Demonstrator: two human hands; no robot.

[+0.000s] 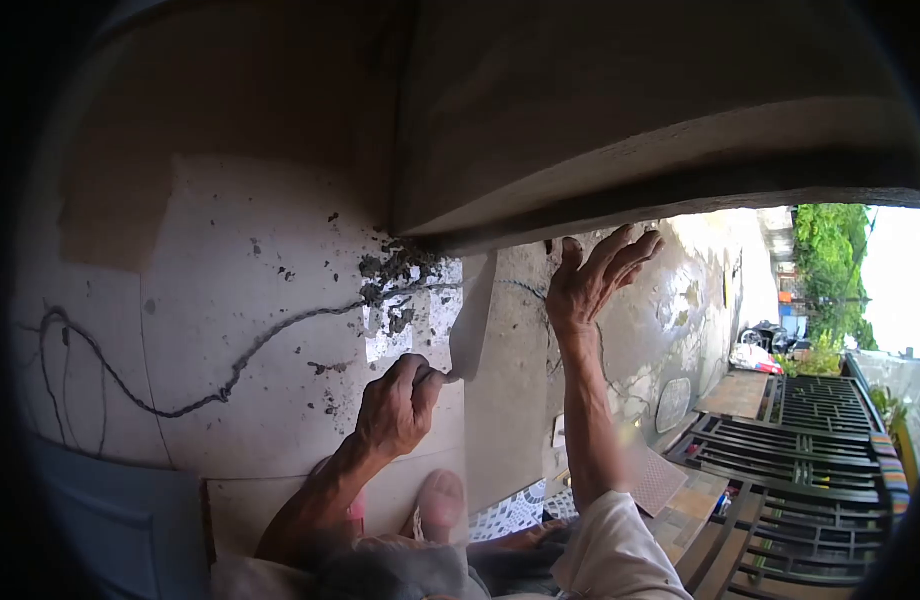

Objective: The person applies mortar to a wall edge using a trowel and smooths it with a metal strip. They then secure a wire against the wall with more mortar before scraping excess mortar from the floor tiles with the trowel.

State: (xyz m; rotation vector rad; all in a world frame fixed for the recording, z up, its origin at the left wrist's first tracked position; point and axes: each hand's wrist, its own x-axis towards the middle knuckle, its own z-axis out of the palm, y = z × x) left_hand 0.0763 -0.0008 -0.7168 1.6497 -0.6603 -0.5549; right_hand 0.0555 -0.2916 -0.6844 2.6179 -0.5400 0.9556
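My left hand is closed around the handle of a trowel, whose pale flat blade points up against the wall. Just above the blade, clumps of grey mortar stick where the wall meets the underside of a concrete beam. My right hand is raised to the right of the trowel, fingers spread, palm against the wall right under the beam. It holds nothing. A white sleeve covers that upper arm.
A dark twisted cable runs across the pale, mortar-speckled wall on the left. A blue panel sits low left. Lower right are a dark metal gate, a patched wall and green trees.
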